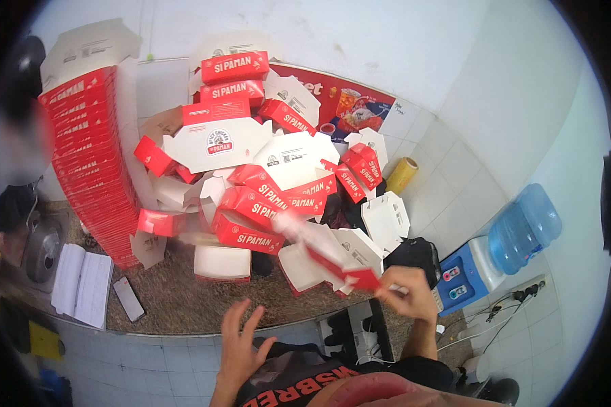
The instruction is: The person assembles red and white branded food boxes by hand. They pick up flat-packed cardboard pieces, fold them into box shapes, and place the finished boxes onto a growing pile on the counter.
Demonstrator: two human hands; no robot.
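Note:
My right hand (409, 295) grips the corner of a red and white cardboard food box (361, 279), whose far part is smeared by motion. Fingers spread and holding nothing, my left hand (241, 339) hovers by the counter's front edge. Ahead of both hands, folded red and white boxes (250, 230) lie in a loose heap, several with their lids up. One open box (223, 263) near the front shows its white inside. To the left rises a tall, leaning stack of nested red boxes (91, 163).
On the brown counter (173, 298) lie an open notebook (81, 285) and a phone (128, 299). A black bag (417, 258), a yellow roll (402, 175) and a blue water dispenser (465, 271) with its bottle (525, 228) stand right. Another person (13, 203) is at the left edge.

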